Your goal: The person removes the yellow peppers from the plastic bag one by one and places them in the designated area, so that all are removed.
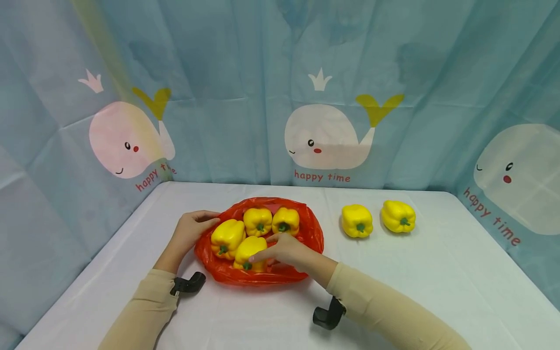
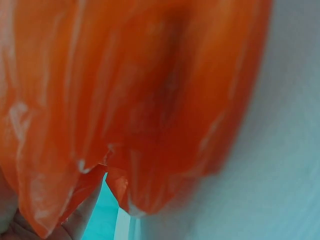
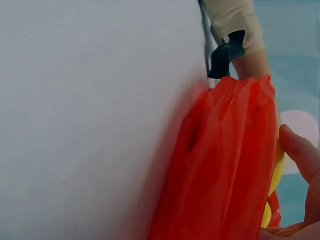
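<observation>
A red plastic bag (image 1: 312,233) lies on the table with its mouth spread wide. Inside sit several yellow bell peppers, two at the back (image 1: 257,221) (image 1: 285,219) and one at the left (image 1: 228,238). My right hand (image 1: 286,250) reaches over the bag's near right side and grips the front bell pepper (image 1: 250,250), thumb on its near side and fingers behind. At the bag's left rim, my left hand (image 1: 192,233) holds the plastic edge. The left wrist view is mostly filled by the bag (image 2: 135,100); in the right wrist view my thumb (image 3: 300,150) shows beside yellow pepper skin.
Two more yellow bell peppers (image 1: 357,221) (image 1: 398,217) stand on the white tablecloth (image 1: 437,282) to the right of the bag. A blue curtain (image 1: 236,141) printed with whales hangs behind and at both sides. Black wrist mounts (image 1: 188,283) jut from both sleeves.
</observation>
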The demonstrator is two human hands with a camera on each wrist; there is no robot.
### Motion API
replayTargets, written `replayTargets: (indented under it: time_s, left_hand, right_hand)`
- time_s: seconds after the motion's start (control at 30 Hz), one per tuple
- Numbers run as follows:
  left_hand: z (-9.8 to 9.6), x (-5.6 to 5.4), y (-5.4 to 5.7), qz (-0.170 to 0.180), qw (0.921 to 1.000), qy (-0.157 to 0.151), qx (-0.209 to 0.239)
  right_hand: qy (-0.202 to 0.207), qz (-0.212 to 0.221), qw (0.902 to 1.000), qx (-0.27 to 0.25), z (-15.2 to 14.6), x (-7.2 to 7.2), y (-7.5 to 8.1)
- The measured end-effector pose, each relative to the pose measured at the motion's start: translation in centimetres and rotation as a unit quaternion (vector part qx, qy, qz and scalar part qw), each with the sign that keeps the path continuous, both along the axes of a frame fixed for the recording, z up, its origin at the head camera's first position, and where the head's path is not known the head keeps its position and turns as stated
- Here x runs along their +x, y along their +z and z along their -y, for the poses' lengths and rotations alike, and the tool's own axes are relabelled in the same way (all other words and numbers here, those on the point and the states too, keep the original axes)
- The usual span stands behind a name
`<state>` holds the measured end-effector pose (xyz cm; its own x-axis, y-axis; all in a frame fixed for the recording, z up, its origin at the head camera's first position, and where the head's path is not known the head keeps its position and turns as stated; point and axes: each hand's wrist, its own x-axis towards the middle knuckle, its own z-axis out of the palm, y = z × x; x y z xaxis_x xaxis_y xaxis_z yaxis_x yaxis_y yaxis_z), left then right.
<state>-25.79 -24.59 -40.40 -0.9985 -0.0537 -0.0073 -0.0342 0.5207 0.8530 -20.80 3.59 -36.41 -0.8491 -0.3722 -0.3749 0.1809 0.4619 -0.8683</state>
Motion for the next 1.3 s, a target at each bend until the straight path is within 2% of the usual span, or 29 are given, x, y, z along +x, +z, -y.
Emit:
replayTargets:
  time_s: [0.3,0.97,1.3]
  left_hand:
    - [-0.03,0.02,0.10,0.012,0.9999,0.003,0.005]
    - [0.01,-0.06,-0.14,0.001,1.0000,0.001,0.002]
    - [0.05,-0.09,-0.08,-0.001,1.0000,-0.001,0.007]
  right_hand:
    - [-0.006,0.010,0.9999,0.003,0.34,0.01,0.16]
    - [0.016,0.037,0.9991,0.013,0.57,-0.56,0.33]
    - [-0.011,0.048,0.9988,-0.009,-0.26,-0.50,0.84]
